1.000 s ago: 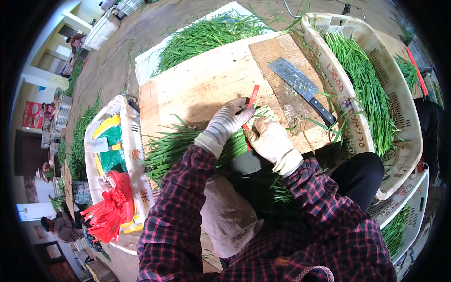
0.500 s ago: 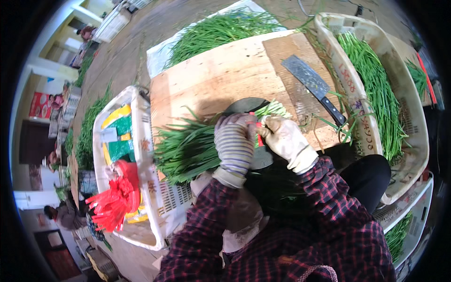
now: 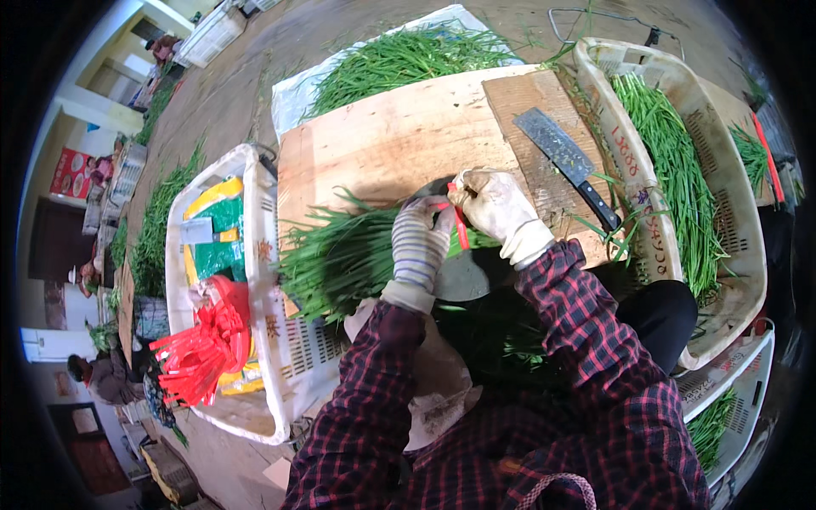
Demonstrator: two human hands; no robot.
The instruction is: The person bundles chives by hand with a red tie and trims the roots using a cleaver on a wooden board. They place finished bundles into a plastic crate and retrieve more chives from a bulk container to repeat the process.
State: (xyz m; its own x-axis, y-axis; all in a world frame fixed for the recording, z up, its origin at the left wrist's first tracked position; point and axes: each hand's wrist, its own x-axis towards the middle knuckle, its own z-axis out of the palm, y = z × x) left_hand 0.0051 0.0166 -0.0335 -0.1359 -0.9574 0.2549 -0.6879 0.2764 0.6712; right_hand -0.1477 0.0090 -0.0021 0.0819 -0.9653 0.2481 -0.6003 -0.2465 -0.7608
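Note:
A bunch of garlic chives (image 3: 331,263) lies across the near edge of the wooden board (image 3: 391,132), its leaves pointing left. My left hand (image 3: 418,246), in a striped glove, is closed around the bunch near its stem end. A red plastic tie (image 3: 461,229) runs round the bunch just right of that hand. My right hand (image 3: 500,206), in a pale stained glove, pinches the tie above the bunch; its fingertips are close to my left thumb. Beneath both hands is a dark grey rounded surface (image 3: 467,276). The stem ends are mostly hidden by my right hand.
A cleaver (image 3: 557,146) lies on the board's right side. At left, a white crate (image 3: 276,374) holds red plastic ties (image 3: 223,331) and green-yellow packaging (image 3: 223,223). Chives fill a crate (image 3: 633,161) at right; more chives (image 3: 408,59) lie on a white sheet beyond the board.
My right hand has moved up and left, drawing the red tie upward from the bunch. My left hand stays on the bunch. The view has shifted slightly.

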